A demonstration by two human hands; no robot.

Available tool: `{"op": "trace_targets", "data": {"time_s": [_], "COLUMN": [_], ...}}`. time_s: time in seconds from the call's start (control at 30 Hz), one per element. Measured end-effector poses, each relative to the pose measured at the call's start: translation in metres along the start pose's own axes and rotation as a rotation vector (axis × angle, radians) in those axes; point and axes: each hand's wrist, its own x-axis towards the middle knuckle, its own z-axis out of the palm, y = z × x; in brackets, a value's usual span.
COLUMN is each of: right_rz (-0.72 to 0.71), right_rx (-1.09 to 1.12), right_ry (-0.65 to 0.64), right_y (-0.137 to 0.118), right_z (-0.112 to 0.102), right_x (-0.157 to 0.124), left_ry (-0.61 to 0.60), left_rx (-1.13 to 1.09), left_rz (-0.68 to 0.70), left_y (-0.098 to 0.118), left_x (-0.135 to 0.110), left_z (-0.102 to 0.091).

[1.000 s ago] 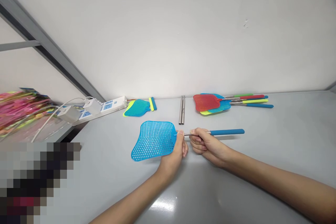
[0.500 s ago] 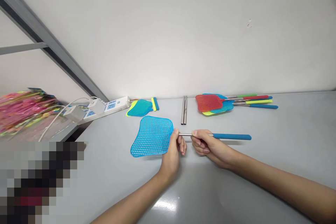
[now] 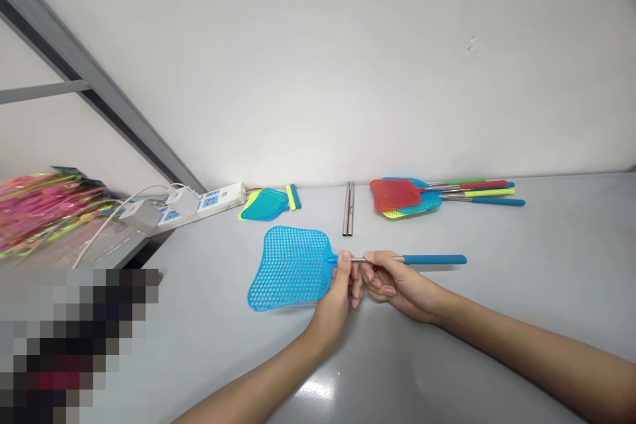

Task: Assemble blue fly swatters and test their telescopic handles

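My left hand (image 3: 335,298) grips the narrow neck of a blue plastic fly swatter just behind its mesh head (image 3: 289,268). My right hand (image 3: 392,281) is shut around the swatter's steel telescopic shaft (image 3: 377,258), a short way along from my left hand. The shaft's blue handle grip (image 3: 434,259) sticks out to the right of that hand. The two hands nearly touch. Both hold the swatter above the grey table (image 3: 447,318), and my fingers hide part of the shaft.
Two steel tubes (image 3: 348,209) lie at the back of the table. A heap of colored swatters (image 3: 405,195) lies to their right, and another (image 3: 263,204) to their left. A white power strip (image 3: 213,202) with plugged-in adapters and a shiny plastic-wrapped bundle (image 3: 50,212) sit at back left.
My hands have come closer together along the shaft, and less bare steel shows between them. The swatter head has turned flatter toward me and dropped slightly.
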Motion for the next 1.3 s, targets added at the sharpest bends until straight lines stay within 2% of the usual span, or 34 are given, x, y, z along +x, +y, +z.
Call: {"op": "trace_targets", "data": {"time_s": [0.17,0.4,0.6,0.8,0.9,1.1,1.3], "right_rz": [0.000,0.023,0.051,0.104,0.104,0.080,0.069], "right_rx": [-0.013,-0.067,-0.076,0.005,0.009,-0.012,0.015], "right_ry": [-0.014,0.002,0.011,0.064,0.089,0.136,0.209], "right_y": [0.002,0.001,0.000,0.000,-0.002,-0.011,-0.018], "right_z": [0.005,0.010,0.009,0.005,0.004,0.004,-0.001], "right_x": [-0.001,-0.002,-0.001,-0.001,0.000,0.004,0.003], "left_ry": [-0.017,-0.039,-0.106,-0.155,-0.184,-0.194,-0.151], "left_rx": [0.024,0.083,-0.020,-0.208,-0.246,-0.185,-0.170], "left_rz": [-0.044,-0.129,-0.207,-0.390,-0.359,-0.311,-0.282], "left_y": [0.001,0.000,0.000,0.006,0.008,0.016,0.021], "left_x": [0.000,0.004,0.005,0.010,0.011,0.014,0.018], "left_z": [0.003,-0.007,-0.009,-0.003,-0.003,-0.012,-0.023]}}
